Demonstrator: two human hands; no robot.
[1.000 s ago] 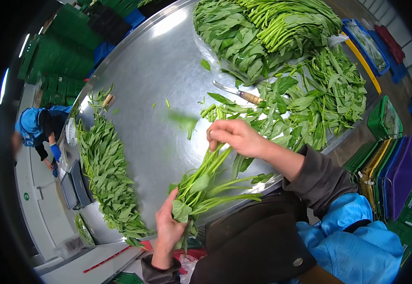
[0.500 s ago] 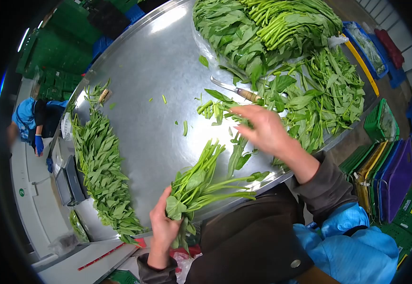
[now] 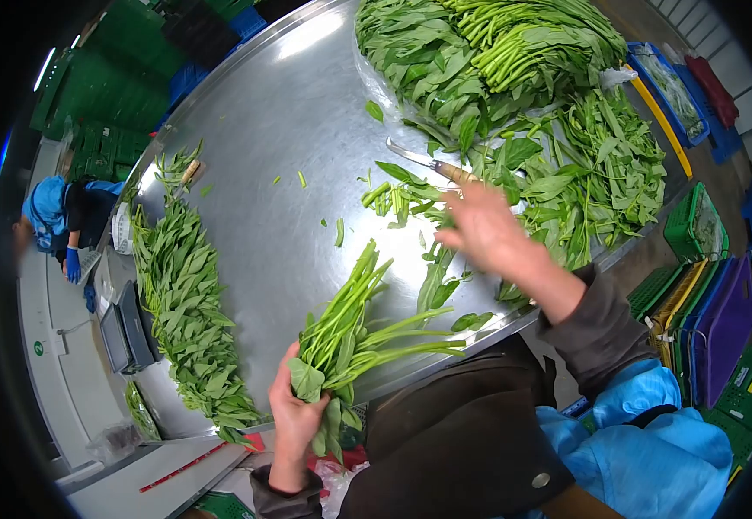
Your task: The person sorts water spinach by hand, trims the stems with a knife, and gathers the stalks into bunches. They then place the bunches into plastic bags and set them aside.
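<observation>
My left hand (image 3: 298, 406), near the table's front edge, is closed around a bunch of leafy greens (image 3: 345, 342). Their pale cut stems fan out up and to the right, with leaves hanging below my fingers. My right hand (image 3: 484, 229), slightly blurred, is over the table with thumb and fingers apart and nothing visible in it. Its fingertips are right at the wooden handle of a hooked knife (image 3: 454, 171), whose curved blade points left. Short cut stem pieces (image 3: 384, 199) lie just left of that hand, and loose leafy stems (image 3: 601, 182) are heaped to its right.
A large pile of greens (image 3: 488, 60) sits on plastic at the back of the metal table (image 3: 281, 173). Along the left edge runs a row of greens (image 3: 190, 311). Stacked crates (image 3: 704, 320) stand at right. Another person (image 3: 60, 216) in blue works at far left.
My right hand has shifted up and slightly right, from beside the cut stem pieces to the knife handle. The bunch in my left hand has tilted a little to the left.
</observation>
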